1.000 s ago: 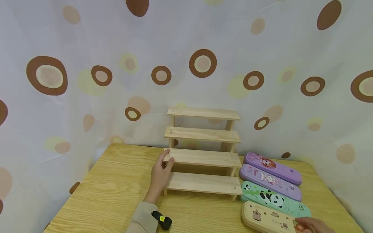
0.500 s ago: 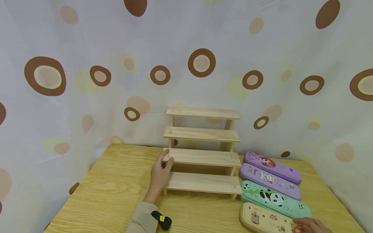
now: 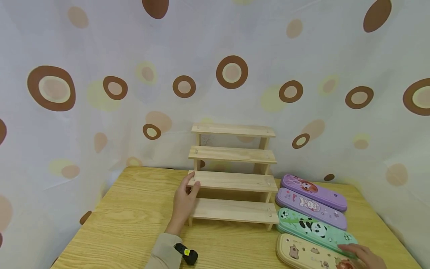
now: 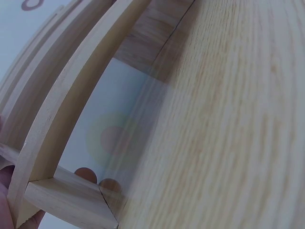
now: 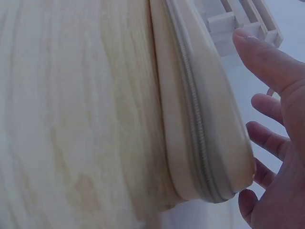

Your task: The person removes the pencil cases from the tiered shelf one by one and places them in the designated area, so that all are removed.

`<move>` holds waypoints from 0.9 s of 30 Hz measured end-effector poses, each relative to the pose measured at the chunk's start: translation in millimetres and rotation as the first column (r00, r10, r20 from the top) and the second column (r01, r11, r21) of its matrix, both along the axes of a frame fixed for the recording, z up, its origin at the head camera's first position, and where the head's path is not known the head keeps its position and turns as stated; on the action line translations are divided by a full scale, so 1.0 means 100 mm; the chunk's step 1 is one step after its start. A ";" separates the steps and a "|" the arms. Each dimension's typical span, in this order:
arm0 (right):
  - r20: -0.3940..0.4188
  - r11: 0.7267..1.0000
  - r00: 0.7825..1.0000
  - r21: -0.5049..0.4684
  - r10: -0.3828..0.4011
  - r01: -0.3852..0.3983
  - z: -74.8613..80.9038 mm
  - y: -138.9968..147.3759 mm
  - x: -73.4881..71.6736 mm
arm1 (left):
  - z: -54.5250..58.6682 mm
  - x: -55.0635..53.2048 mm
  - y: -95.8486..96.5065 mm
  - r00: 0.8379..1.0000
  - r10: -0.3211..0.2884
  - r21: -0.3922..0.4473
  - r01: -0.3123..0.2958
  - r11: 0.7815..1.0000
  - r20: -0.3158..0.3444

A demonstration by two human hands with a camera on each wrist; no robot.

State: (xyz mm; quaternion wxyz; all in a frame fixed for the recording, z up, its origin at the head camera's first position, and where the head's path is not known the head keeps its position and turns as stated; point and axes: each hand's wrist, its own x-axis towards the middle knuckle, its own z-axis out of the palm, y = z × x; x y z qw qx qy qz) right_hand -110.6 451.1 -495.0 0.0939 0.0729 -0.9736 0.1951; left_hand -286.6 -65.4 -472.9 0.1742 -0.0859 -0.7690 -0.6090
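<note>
A stepped wooden shelf rack [image 3: 231, 180] stands in the middle of the table. My left hand [image 3: 184, 201] grips the left end of its second board from the bottom; in the left wrist view only a sliver of that hand [image 4: 5, 210] shows. At the lower right lies a cream pencil case [image 3: 304, 251], its zipper side seen in the right wrist view. Over its right end my right hand [image 3: 364, 256] hovers with fingers spread and holds nothing. A green panda pencil case [image 3: 315, 228] lies just behind, close to the fingertips.
Two purple pencil cases, a lavender one [image 3: 310, 209] and a darker one [image 3: 314, 192], lie behind the green one, right of the rack. The wooden table [image 3: 117, 216] meets a spotted curtain [image 3: 201, 45] at the back and sides.
My right hand has come off the cream pencil case's right end and its fingers have spread. The cream case has shifted slightly left. My left hand stays on the rack.
</note>
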 end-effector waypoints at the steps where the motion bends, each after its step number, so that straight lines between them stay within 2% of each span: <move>1: -0.022 1.000 1.000 -0.001 0.011 -0.011 0.02 0.00 -0.01 | 0.00 0.00 0.00 1.000 0.000 0.001 0.000 1.000 -0.001; 3: -0.103 0.999 0.994 -0.006 0.038 -0.039 0.05 -0.03 -0.03 | 0.00 0.01 0.00 1.000 0.001 -0.001 -0.001 1.000 -0.001; 5: -0.127 0.999 0.991 -0.019 0.042 -0.045 0.10 -0.08 -0.04 | 0.00 0.01 0.00 1.000 0.001 0.000 -0.001 1.000 0.001; 8: -0.015 0.997 1.000 -0.078 0.014 -0.015 0.24 -0.18 -0.06 | 0.01 0.01 0.00 1.000 -0.002 0.001 0.002 1.000 0.009; 11: 0.119 0.991 0.993 -0.130 -0.011 0.027 0.38 -0.30 -0.08 | 0.01 0.02 0.00 1.000 -0.004 0.003 0.004 1.000 0.011; 12: 0.141 0.988 0.990 -0.148 -0.011 0.032 0.43 -0.35 -0.10 | 0.01 0.02 0.00 1.000 -0.004 0.003 0.004 1.000 0.012; 16: 0.074 0.979 0.997 -0.202 0.026 -0.011 0.53 -0.52 -0.13 | 0.02 0.02 0.02 1.000 -0.006 -0.001 0.006 1.000 0.013; 18: 0.016 0.975 0.998 -0.217 0.056 -0.051 0.56 -0.60 -0.16 | 0.02 0.02 0.02 1.000 -0.005 -0.008 0.005 1.000 0.015; 27: -0.096 0.954 0.987 -0.259 0.131 -0.152 0.72 -0.93 -0.29 | 0.04 0.03 0.00 0.999 0.007 -0.035 -0.006 0.999 0.031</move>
